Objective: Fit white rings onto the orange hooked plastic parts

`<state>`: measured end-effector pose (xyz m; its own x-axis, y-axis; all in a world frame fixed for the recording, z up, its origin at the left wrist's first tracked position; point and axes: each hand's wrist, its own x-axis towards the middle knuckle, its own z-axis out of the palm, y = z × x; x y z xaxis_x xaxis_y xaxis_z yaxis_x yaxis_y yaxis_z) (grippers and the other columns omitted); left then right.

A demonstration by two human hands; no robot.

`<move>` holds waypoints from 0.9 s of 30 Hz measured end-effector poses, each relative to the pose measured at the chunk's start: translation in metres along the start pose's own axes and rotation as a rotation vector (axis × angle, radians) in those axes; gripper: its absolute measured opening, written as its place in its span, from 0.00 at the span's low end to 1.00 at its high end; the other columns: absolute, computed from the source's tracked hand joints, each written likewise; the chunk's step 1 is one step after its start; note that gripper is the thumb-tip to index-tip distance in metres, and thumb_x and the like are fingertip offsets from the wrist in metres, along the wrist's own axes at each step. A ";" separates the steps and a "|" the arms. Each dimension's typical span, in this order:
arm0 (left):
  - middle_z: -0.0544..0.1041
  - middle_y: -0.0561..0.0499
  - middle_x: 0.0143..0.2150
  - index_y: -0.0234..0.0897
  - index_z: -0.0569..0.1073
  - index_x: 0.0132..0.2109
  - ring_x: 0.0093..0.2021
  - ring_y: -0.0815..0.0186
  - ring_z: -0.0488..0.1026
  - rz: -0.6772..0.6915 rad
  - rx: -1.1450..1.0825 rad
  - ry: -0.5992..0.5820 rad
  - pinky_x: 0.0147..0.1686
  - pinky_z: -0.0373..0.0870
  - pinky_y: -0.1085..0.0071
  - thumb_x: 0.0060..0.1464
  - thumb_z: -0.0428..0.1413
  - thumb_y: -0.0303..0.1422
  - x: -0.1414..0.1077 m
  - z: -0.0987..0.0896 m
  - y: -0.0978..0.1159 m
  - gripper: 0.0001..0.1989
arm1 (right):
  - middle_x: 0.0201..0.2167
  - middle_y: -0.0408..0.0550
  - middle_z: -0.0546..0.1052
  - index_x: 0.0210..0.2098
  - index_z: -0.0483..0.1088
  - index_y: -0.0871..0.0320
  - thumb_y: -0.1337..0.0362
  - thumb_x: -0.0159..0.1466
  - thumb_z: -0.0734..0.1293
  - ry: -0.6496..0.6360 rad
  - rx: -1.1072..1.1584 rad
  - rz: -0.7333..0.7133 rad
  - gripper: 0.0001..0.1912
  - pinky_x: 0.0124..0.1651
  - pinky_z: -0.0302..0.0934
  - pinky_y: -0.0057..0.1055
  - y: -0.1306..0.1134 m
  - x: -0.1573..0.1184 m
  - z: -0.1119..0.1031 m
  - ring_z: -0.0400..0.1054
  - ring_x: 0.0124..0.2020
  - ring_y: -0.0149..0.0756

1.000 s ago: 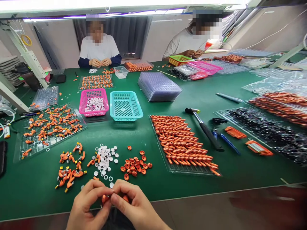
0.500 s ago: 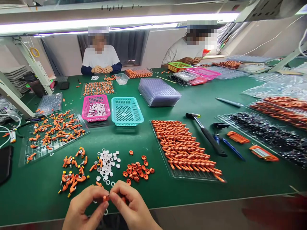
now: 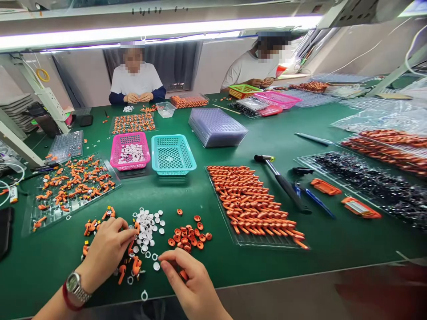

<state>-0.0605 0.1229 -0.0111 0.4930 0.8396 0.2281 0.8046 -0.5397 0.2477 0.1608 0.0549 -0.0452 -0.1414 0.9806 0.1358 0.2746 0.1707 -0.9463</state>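
Note:
My left hand (image 3: 108,246), with a watch on its wrist, reaches over the loose orange earbud-shaped parts. Its thumb and fingers close on an orange earbud part (image 3: 136,228) beside the pile of small white discs (image 3: 145,224). My right hand (image 3: 195,280) hovers near the table's front edge, its thumb and forefinger close together. An orange cup-shaped cap (image 3: 183,275) shows in its curled fingers; whether the fingertips pinch anything is unclear. A white disc (image 3: 156,266) and white rings (image 3: 144,295) lie between the hands. Several orange caps (image 3: 190,236) lie beyond my right hand.
A tray of orange earbud parts (image 3: 71,186) lies left; another tray of orange stems (image 3: 253,209) lies right. Pink (image 3: 130,164) and turquoise (image 3: 173,166) baskets stand behind, near stacked clear trays (image 3: 218,129). A hammer-like tool (image 3: 283,184) lies right. Two people sit across the table.
My hands have parted. The left moved away and left from the right, toward the white discs. More orange parts and rings now show on the table where the left hand was.

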 end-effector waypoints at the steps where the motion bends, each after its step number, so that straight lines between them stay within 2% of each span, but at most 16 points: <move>1: 0.75 0.47 0.33 0.41 0.82 0.38 0.34 0.57 0.70 0.007 0.018 -0.015 0.34 0.66 0.61 0.62 0.54 0.27 0.004 0.001 0.000 0.11 | 0.27 0.46 0.75 0.36 0.74 0.57 0.59 0.69 0.60 0.010 -0.002 -0.002 0.13 0.26 0.56 0.27 0.001 -0.001 0.000 0.70 0.27 0.35; 6: 0.74 0.47 0.32 0.39 0.80 0.34 0.33 0.58 0.68 0.009 0.039 -0.045 0.34 0.63 0.62 0.60 0.55 0.25 0.005 0.005 0.001 0.10 | 0.27 0.46 0.76 0.36 0.74 0.58 0.63 0.69 0.60 0.006 -0.119 -0.076 0.11 0.27 0.59 0.27 -0.001 0.004 -0.009 0.71 0.27 0.35; 8: 0.74 0.48 0.32 0.39 0.79 0.33 0.33 0.59 0.68 0.001 0.016 -0.037 0.34 0.64 0.63 0.60 0.54 0.26 0.004 0.002 0.002 0.11 | 0.28 0.47 0.78 0.38 0.75 0.59 0.67 0.68 0.62 -0.069 -0.305 -0.134 0.09 0.31 0.62 0.28 -0.010 0.019 -0.012 0.73 0.29 0.36; 10: 0.75 0.50 0.32 0.39 0.77 0.32 0.33 0.60 0.70 -0.010 -0.026 -0.015 0.35 0.66 0.64 0.60 0.53 0.27 0.004 -0.004 0.002 0.11 | 0.32 0.48 0.80 0.43 0.75 0.58 0.69 0.68 0.63 -0.215 -0.571 -0.172 0.08 0.35 0.64 0.29 -0.023 0.042 -0.012 0.75 0.33 0.37; 12: 0.76 0.50 0.34 0.39 0.75 0.32 0.36 0.61 0.72 -0.031 -0.080 0.024 0.38 0.69 0.65 0.60 0.52 0.28 0.004 -0.013 -0.001 0.09 | 0.37 0.50 0.81 0.44 0.75 0.57 0.69 0.68 0.65 -0.279 -0.638 -0.211 0.08 0.39 0.65 0.31 -0.035 0.067 -0.005 0.76 0.39 0.40; 16: 0.78 0.51 0.34 0.40 0.72 0.35 0.36 0.62 0.76 -0.125 -0.187 0.119 0.39 0.72 0.66 0.60 0.52 0.30 0.000 -0.027 -0.013 0.05 | 0.34 0.51 0.81 0.37 0.77 0.57 0.68 0.64 0.68 -0.405 -0.736 -0.264 0.04 0.34 0.64 0.32 -0.045 0.108 0.021 0.77 0.37 0.43; 18: 0.80 0.52 0.33 0.40 0.71 0.41 0.34 0.63 0.77 -0.177 -0.239 0.148 0.37 0.73 0.68 0.60 0.52 0.31 -0.002 -0.029 -0.019 0.04 | 0.33 0.50 0.81 0.34 0.77 0.58 0.68 0.63 0.70 -0.448 -0.771 -0.267 0.02 0.35 0.65 0.32 -0.040 0.117 0.032 0.76 0.36 0.42; 20: 0.81 0.54 0.33 0.41 0.68 0.47 0.34 0.64 0.79 -0.203 -0.286 0.157 0.38 0.73 0.68 0.59 0.53 0.30 -0.002 -0.028 -0.023 0.08 | 0.33 0.47 0.80 0.33 0.76 0.59 0.67 0.65 0.70 -0.473 -0.790 -0.267 0.04 0.37 0.67 0.34 -0.033 0.122 0.040 0.75 0.35 0.39; 22: 0.81 0.55 0.33 0.42 0.68 0.49 0.34 0.64 0.79 -0.207 -0.324 0.153 0.38 0.73 0.69 0.59 0.52 0.29 0.000 -0.028 -0.024 0.10 | 0.33 0.45 0.79 0.33 0.75 0.60 0.66 0.66 0.68 -0.476 -0.786 -0.284 0.06 0.38 0.67 0.34 -0.027 0.123 0.043 0.74 0.34 0.36; 27: 0.79 0.54 0.32 0.42 0.67 0.41 0.34 0.64 0.78 -0.201 -0.406 0.161 0.32 0.71 0.72 0.58 0.51 0.26 0.007 -0.025 -0.017 0.06 | 0.30 0.45 0.79 0.31 0.74 0.58 0.73 0.59 0.71 -0.389 -0.692 -0.410 0.04 0.32 0.61 0.29 -0.022 0.122 0.035 0.73 0.32 0.37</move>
<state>-0.0784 0.1364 0.0097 0.2575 0.9270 0.2727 0.6686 -0.3747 0.6423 0.1045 0.1676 -0.0184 -0.6330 0.7487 0.1967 0.6258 0.6445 -0.4393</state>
